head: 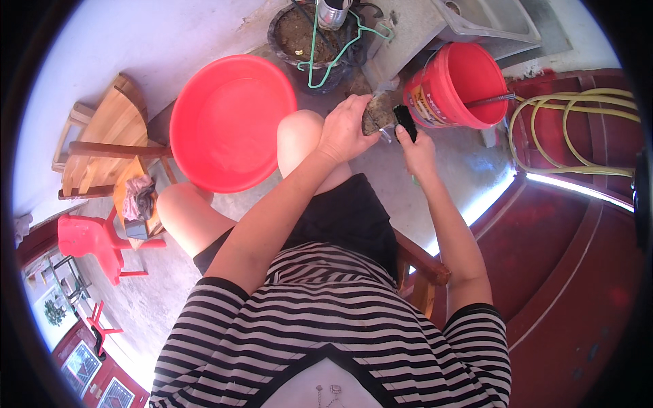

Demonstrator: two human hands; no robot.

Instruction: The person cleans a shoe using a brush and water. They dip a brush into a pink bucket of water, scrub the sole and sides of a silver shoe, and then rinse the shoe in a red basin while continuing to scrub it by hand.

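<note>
My left hand [349, 125], in front of my knee, has its fingers over a brown, dirt-coloured object [377, 117]. Its exact kind is unclear, and the hand covers its near side. Something shiny and clear shows at its lower edge. Just to the right, my right hand [419, 153] grips a black-bristled brush [404, 122], thumb along its side. The bristles are close beside the brown object; whether they touch is hard to tell.
A large red basin [232, 122] stands left of my knees. Ahead right is a red bucket [436, 92] with a rod inside. A plant pot [285, 38] bears a green clothes hanger [336, 60]. A yellow hose [533, 127] hangs by a red door [561, 265]. Wooden furniture [109, 137] is left.
</note>
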